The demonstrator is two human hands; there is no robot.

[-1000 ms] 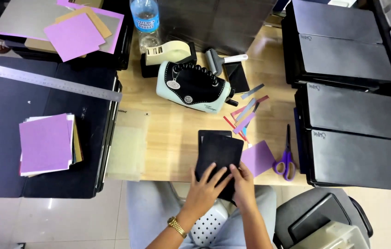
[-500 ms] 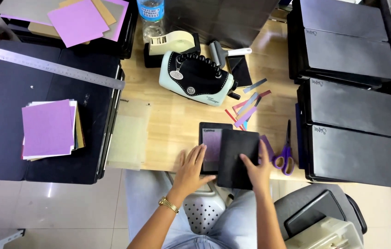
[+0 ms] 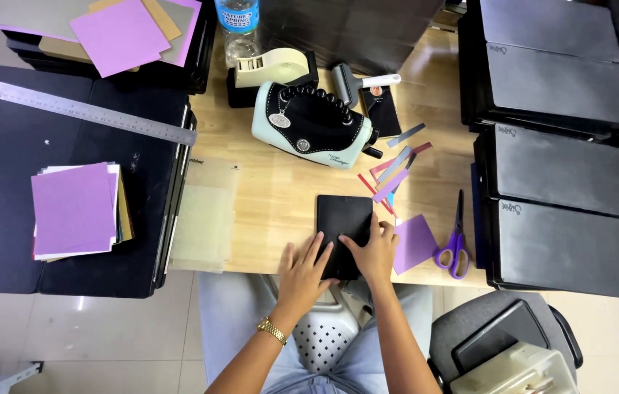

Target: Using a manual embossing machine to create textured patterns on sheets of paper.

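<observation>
Closed up since half a second back: black pad lying wider then, with a purple sheet showing on its left half, now just one narrower plain black rectangle with the purple gone from sight. Left hand shifted in onto the lower left corner as well.

Sitting in portrait on the wooden table, right at the near edge, just below the mint-and-black die-cutting machine and just beside a loose purple square on the right.

Looks like the pressing-flat stage, going by the pose. Both hands laid palm-down on the lower half, fingers spread, nothing pinched or clenched, only weight resting on the cover. Right hand over the lower right part, fingertips running up along that edge. Left hand half on the pad, half on the bare wood.

Best guess on handling from here: any lift or slide would call for a proper hold on both long edges first, evenly, so whatever's layered inside doesn't creep. Also worth minding the coloured paper strips and purple-handled scissors close by on the right.

As for looks: matte black, flat and thin, no markings visible on top. Can't tell what's inside now, or how thick the stack really is.
</observation>
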